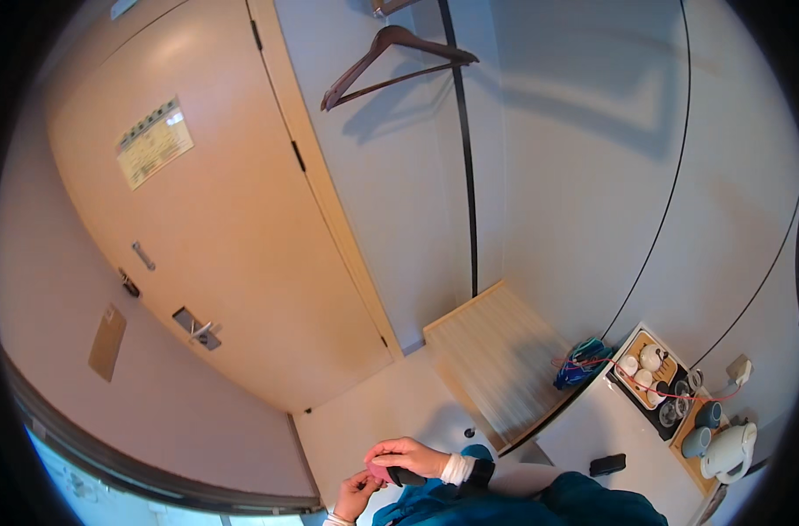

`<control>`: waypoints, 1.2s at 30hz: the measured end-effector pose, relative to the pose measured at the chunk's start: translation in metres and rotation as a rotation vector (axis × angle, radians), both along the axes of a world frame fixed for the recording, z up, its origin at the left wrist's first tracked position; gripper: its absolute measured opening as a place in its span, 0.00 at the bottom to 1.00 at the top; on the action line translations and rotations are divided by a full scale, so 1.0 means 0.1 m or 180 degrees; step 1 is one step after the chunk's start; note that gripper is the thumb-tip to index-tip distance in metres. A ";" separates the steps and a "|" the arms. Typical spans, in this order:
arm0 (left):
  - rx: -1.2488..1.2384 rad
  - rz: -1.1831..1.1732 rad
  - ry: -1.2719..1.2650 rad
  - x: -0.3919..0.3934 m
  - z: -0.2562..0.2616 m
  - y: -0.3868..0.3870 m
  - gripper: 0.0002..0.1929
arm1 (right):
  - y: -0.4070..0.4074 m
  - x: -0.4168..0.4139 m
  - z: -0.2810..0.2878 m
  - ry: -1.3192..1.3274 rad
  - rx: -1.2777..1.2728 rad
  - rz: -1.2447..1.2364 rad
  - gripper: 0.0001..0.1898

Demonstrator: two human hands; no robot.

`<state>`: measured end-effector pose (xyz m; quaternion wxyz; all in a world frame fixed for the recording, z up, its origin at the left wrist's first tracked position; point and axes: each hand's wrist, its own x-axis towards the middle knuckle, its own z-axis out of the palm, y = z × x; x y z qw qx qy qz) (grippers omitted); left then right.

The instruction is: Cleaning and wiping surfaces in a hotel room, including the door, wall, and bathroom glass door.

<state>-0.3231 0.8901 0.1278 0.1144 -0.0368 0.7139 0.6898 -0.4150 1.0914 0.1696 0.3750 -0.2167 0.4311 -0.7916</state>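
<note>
Low in the view, my right hand (pixel 412 457) is wrapped over a small pink and black object (pixel 381 472). Its pink end points left and its dark part (pixel 407 477) shows beneath my palm; its exact kind is unclear. The fingertips of my left hand (pixel 352 494) pinch the pink end from the other side. A white cuff (pixel 459 468) and a black wristband (pixel 482 472) sit on my right wrist. Teal clothing (pixel 439 503) is just below both hands.
A wooden door (pixel 241 197) with a lever handle (pixel 202 330) stands at left. Hangers (pixel 399 39) hang above a low wood-look bench (pixel 498 355) bearing a blue bag (pixel 580 365). At right, a white counter (pixel 570 424) holds a tea set tray (pixel 646 361), mugs (pixel 697 442), a kettle (pixel 728 450) and a black case (pixel 608 465).
</note>
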 end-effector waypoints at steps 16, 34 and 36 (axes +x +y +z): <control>0.0459 -0.0255 0.0202 -2.52 0.47 -0.83 0.16 | -0.82 -2.04 -0.18 0.1899 0.1996 -0.0254 0.24; 0.0068 0.0294 0.0762 -5.50 0.86 -0.57 0.12 | -0.37 -4.56 0.07 0.2569 0.2142 -0.1868 0.15; -0.0296 0.0564 0.1117 -5.96 1.27 -0.58 0.11 | -0.44 -5.18 0.46 0.3082 0.1969 -0.2301 0.13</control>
